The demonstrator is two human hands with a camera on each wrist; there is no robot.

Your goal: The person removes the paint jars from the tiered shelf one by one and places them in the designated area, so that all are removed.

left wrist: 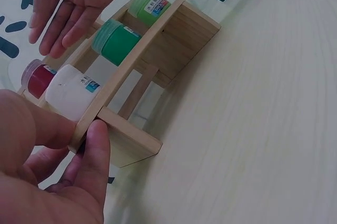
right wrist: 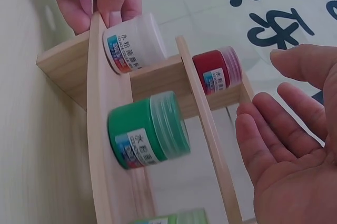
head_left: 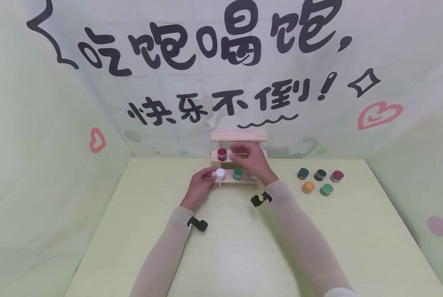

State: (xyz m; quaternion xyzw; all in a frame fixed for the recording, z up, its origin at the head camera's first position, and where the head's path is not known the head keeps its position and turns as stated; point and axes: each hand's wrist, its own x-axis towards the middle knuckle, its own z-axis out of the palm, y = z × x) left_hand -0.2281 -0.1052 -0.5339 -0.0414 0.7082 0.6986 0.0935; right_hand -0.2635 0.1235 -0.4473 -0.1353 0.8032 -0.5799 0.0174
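A small wooden display shelf (head_left: 240, 136) stands at the back of the table. Its lower board carries a white paint jar (head_left: 220, 174), a green paint jar (head_left: 237, 173) and a light green paint jar (left wrist: 150, 7), partly hidden by my right arm in the head view. On the board above, a red paint jar (head_left: 222, 154) sits at the left end. My left hand (head_left: 199, 187) pinches the lower board's left end between thumb and fingers. Beside the red jar, my right hand (head_left: 254, 161) holds nothing, its fingers loosely extended and apart from the jar.
Several more jars sit on the table to the right of the shelf: dark teal (head_left: 303, 173), black (head_left: 320, 175), magenta (head_left: 337, 176), orange (head_left: 308, 187) and green (head_left: 326, 189). A printed cloth (head_left: 191, 140) hangs right behind the shelf.
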